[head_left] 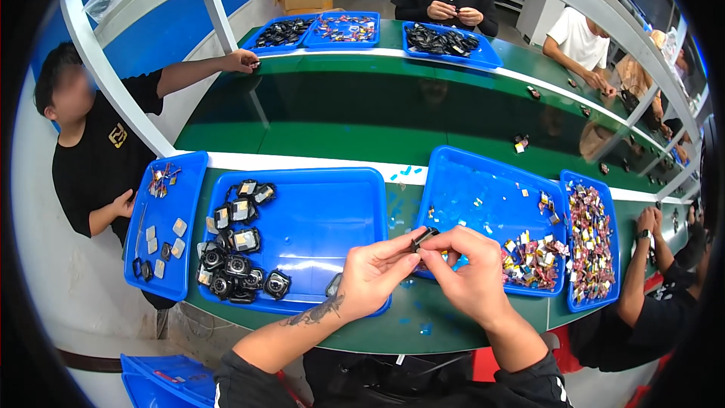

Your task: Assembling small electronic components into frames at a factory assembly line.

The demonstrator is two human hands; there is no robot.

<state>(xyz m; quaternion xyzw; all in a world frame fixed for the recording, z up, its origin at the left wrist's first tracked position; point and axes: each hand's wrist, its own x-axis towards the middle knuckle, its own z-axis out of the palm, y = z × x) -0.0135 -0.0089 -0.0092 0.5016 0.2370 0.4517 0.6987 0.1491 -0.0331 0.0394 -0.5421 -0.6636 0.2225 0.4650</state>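
Note:
Between my two hands is a small black plastic housing point(425, 238), tilted up above the table's near edge. My left hand point(370, 272) pinches it from the left with thumb and forefinger. From the other side my right hand point(470, 268) closes its fingertips on it; its underside is hidden. Left of my hands, a blue tray point(321, 181) bears black housings point(238, 264) with round faces, heaped at its left. Beyond my right hand, another blue tray point(483, 166) has small wired parts point(529, 257) in yellow, white and red, piled at its near right.
A narrow blue tray point(566, 242) at right is full of similar wired parts. At far left a blue tray point(192, 204) holds grey squarish pieces. Behind a white rail point(302, 160) lies a green belt point(340, 113) with scattered parts. Several co-workers sit around; one person's hand point(242, 61) reaches over the belt.

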